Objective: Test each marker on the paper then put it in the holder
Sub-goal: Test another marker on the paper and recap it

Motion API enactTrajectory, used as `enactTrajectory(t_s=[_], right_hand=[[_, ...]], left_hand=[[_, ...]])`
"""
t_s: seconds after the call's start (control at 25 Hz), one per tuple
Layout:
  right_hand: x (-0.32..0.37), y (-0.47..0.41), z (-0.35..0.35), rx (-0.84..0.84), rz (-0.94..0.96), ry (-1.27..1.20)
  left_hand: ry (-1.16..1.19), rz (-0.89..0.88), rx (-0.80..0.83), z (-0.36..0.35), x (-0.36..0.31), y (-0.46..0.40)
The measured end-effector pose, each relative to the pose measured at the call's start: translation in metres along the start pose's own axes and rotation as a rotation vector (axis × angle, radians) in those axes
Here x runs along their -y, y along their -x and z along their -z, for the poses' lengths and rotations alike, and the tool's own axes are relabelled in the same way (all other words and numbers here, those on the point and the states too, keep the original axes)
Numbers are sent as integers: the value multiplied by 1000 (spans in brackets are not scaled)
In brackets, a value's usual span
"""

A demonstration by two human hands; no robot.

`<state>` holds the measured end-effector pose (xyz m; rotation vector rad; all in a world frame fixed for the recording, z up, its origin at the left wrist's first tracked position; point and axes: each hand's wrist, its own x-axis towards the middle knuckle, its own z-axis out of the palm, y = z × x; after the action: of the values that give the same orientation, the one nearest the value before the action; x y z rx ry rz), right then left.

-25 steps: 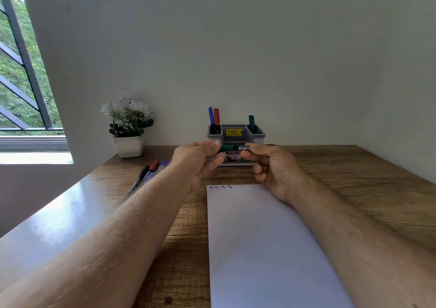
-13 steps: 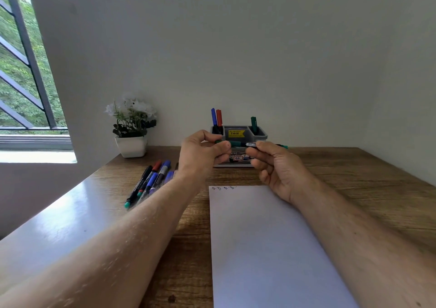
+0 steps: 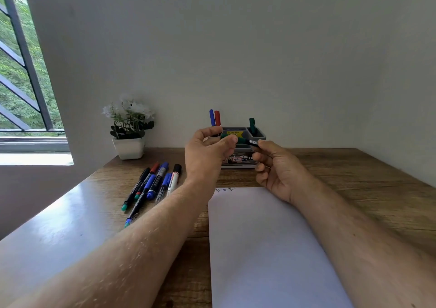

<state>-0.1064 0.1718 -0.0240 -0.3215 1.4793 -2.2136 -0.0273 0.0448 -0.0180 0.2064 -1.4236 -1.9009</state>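
Both hands hold a green marker (image 3: 245,140) level in the air in front of the grey holder (image 3: 259,135). My left hand (image 3: 207,153) pinches its green cap end between thumb and fingers. My right hand (image 3: 276,168) grips the black barrel. The white paper (image 3: 264,244) lies on the desk below, with small test marks near its top left corner. A blue, a red and a green marker stand in the holder. Several more markers (image 3: 155,185) lie in a bunch on the desk to the left.
A white pot of white flowers (image 3: 129,128) stands at the back left against the wall. The wooden desk (image 3: 354,180) meets the wall behind and to the right. A barred window is at far left.
Both hands have risen with the green marker, from low in front of the holder to level with its top. The view has shifted, so the bunch of markers on the left shows in full.
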Motion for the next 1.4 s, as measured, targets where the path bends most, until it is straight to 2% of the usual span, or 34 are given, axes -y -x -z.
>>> enactTrajectory(t_s=[0.08, 0.24, 0.4, 0.64, 0.96, 1.2, 1.4], right_hand=[[-2, -1, 0, 11, -3, 54], [-8, -5, -1, 29, 7, 190], [-11, -5, -3, 30, 17, 274], [-13, -8, -4, 11, 16, 313], [-13, -5, -5, 23, 40, 355], [-15, -10, -5, 4, 32, 392], [-16, -12, -5, 6, 27, 405]], left_hand=[[25, -24, -13, 0, -1, -2], [-9, -201, -39, 5, -8, -7], [-85, -357, 10, 5, -17, -10], [-185, -529, 66, -37, -35, -26], [-416, -463, 6, -71, -12, -62], [-592, -286, 17, -78, -3, -85], [-790, -235, -20, -83, 1, -95]])
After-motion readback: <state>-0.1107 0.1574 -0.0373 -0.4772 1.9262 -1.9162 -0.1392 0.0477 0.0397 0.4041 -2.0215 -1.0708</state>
